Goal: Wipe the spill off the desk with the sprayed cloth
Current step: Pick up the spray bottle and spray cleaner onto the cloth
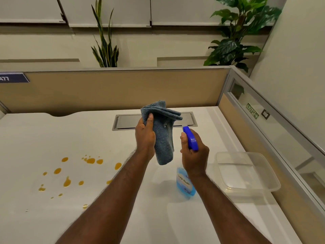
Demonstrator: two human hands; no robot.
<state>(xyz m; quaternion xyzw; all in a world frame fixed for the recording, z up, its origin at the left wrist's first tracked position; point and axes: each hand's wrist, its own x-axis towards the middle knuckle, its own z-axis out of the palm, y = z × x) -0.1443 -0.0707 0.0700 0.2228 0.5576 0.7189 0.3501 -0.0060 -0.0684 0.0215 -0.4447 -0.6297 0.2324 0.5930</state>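
My left hand (145,136) holds a folded blue-grey cloth (163,134) upright above the white desk (44,134), thumb pressed on its upper edge. My right hand (194,155) grips a spray bottle (186,184) with a blue trigger head (190,138); the nozzle points at the cloth from a few centimetres away. The bottle's clear body holds blue liquid. An orange spill (66,180) lies as several scattered drops and blobs on the desk to the left of my arms.
A clear plastic container (246,173) sits on the desk at the right. A metal cable flap (126,121) is set in the desk behind the cloth. Tan partition panels (123,88) close the back and right sides, with plants beyond.
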